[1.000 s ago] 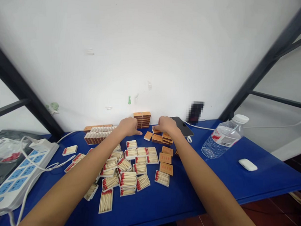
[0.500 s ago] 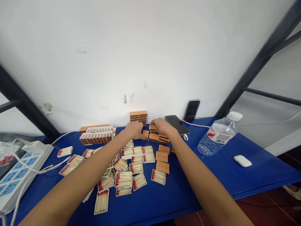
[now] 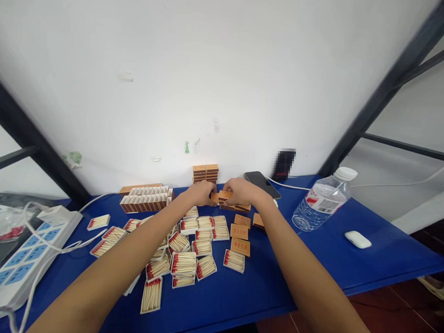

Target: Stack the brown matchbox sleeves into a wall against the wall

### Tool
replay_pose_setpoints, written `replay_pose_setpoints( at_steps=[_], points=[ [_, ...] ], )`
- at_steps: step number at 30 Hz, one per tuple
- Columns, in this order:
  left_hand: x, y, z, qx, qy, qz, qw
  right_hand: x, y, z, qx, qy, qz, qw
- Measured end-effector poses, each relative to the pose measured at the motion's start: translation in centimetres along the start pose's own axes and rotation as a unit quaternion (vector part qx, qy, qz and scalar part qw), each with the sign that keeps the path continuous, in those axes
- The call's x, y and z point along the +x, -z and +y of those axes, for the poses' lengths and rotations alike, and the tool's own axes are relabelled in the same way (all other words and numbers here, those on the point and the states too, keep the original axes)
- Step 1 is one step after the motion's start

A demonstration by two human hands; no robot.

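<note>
Head view: left hand (image 3: 202, 193) has fingers nearly closed, pinching a small orange matchbox (image 3: 215, 197) by its edges; right hand (image 3: 240, 189) has thumb and fingers closed round a second matchbox (image 3: 225, 195), just right of the first, at a low pile of boxes (image 3: 242, 207) on the blue bench (image 3: 268, 289), can't tell if touching. Banded-looking stack (image 3: 205, 173) behind, open match trays (image 3: 183, 263) nearer the camera

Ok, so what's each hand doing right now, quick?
Left hand: closed on an orange matchbox.
Right hand: closed on another orange matchbox.
</note>
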State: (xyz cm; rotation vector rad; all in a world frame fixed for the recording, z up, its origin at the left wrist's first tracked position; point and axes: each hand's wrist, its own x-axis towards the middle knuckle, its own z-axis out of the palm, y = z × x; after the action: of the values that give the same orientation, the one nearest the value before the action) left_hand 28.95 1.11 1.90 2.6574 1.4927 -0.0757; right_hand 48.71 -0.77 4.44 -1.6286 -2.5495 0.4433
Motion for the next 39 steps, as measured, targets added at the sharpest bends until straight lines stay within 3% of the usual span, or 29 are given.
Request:
replay_pose_setpoints(
  at_steps=[8, 12, 15, 18, 20, 26, 34, 39],
  points=[
    [-1.4, 1.6, -0.9, -0.019, 0.014, -0.003, 1.0, -0.2, -0.4, 0.1, -0.016, -0.019, -0.011, 1.0],
    [-2.3, 3.4, -1.2, -0.058, 0.036, 0.05, 0.996, -0.4, -0.3, 0.6, 0.005, -0.014, -0.015, 1.0],
    [-2.6, 4.5, -0.6, -0.084, 0.026, 0.108, 0.99, -0.3, 0.2, 1.3, 0.105, 0.024, 0.04, 0.993],
    [-2.6, 4.8, 0.9, -0.098, 0.02, 0.151, 0.984, -0.3, 1.0, 1.9, 0.274, 0.047, 0.094, 0.956],
    [-2.4, 4.8, 2.1, -0.095, 0.016, 0.163, 0.982, -0.4, 1.3, 2.1, 0.329, 0.024, 0.118, 0.937],
    [-1.6, 4.0, 4.1, -0.038, 0.029, 0.158, 0.986, -0.3, 1.0, 1.9, 0.29, -0.012, 0.094, 0.952],
    [-1.4, 2.8, 2.9, -0.027, 0.022, 0.097, 0.995, 1.0, -0.3, 3.1, 0.214, -0.012, 0.069, 0.974],
    [-1.1, 1.9, 2.7, -0.006, 0.02, 0.087, 0.996, 0.6, 0.2, 2.8, 0.177, 0.007, 0.078, 0.981]
  ],
)
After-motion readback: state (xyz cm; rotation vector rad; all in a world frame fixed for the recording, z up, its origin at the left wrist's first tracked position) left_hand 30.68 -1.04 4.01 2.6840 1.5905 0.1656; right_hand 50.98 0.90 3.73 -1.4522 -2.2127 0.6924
